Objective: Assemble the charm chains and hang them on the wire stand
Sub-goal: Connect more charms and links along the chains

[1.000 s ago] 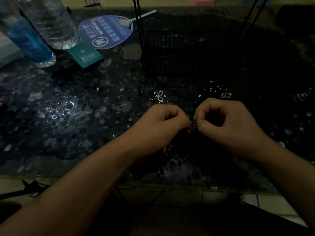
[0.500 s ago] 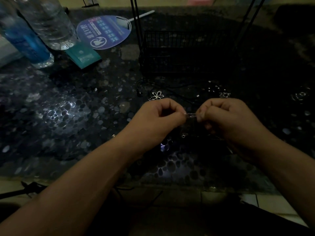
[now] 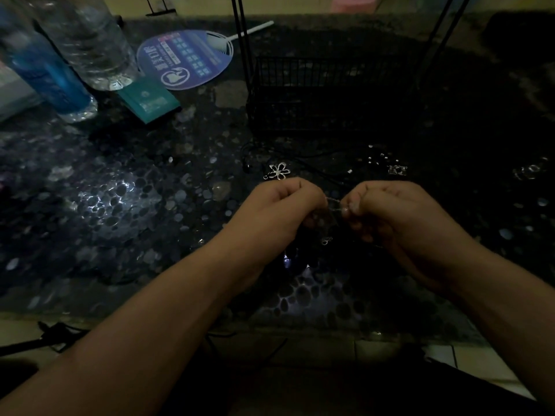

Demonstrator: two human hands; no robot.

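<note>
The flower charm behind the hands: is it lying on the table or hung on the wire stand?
Lying on the table. The flower charm rests flat on the table, in front of the wire stand.

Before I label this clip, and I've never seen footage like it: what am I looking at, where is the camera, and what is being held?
No machine here. A camera worn on a person's head looks down at their two bare hands. The left hand and right hand pinch a thin chain between them, above a dark pebble-patterned table. On the table lie a flower charm, a black wire stand, a round fan, a teal card and two bottles. The dim light hides finer detail.
</note>
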